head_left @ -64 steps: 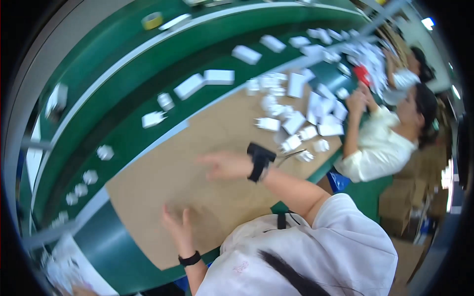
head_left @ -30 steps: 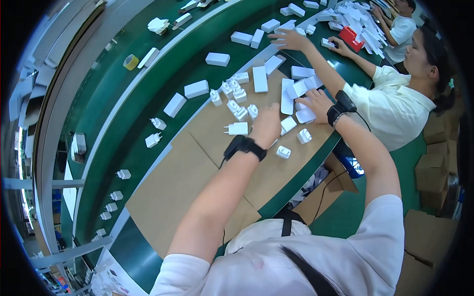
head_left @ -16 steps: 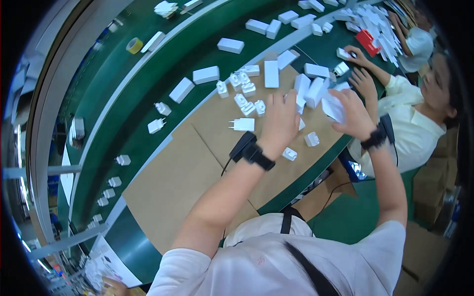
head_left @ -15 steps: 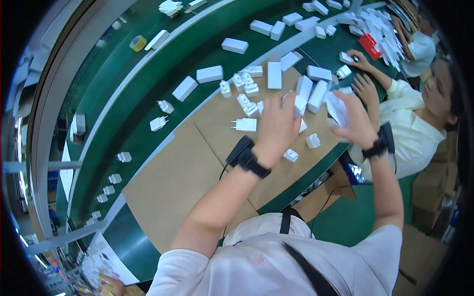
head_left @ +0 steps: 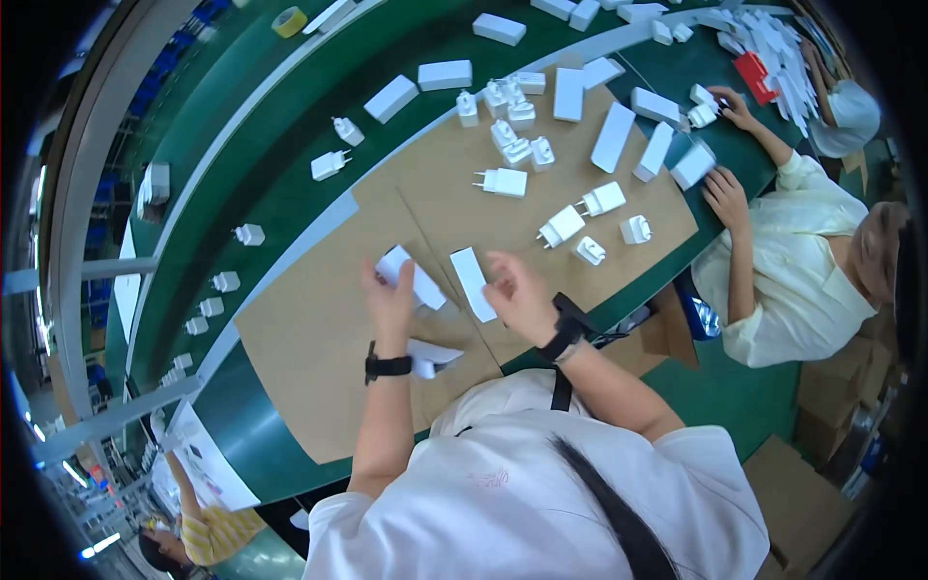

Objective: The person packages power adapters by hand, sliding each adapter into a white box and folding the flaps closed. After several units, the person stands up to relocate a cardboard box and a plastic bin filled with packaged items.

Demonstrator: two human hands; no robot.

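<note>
Low over the brown cardboard sheet, my left hand pinches the end of a white box between thumb and fingers. Another slim white box lies just left of my right hand. That hand's fingers are curved but apart, at or near the box's edge; contact is unclear. Beside my left wrist is a blurred, folded white piece, partly hidden by the wrist. Farther off on the cardboard are several white plug adapters and closed white boxes.
More boxes and adapters sit along the green conveyor. At right, a co-worker's hand is by a white box. A red container and piled white pieces lie beyond. Yellow tape is far left.
Both my hands have come back from the far cluster toward my body, and to the left. White boxes and a folded piece now lie near me, and more adapters show where my hands were.
</note>
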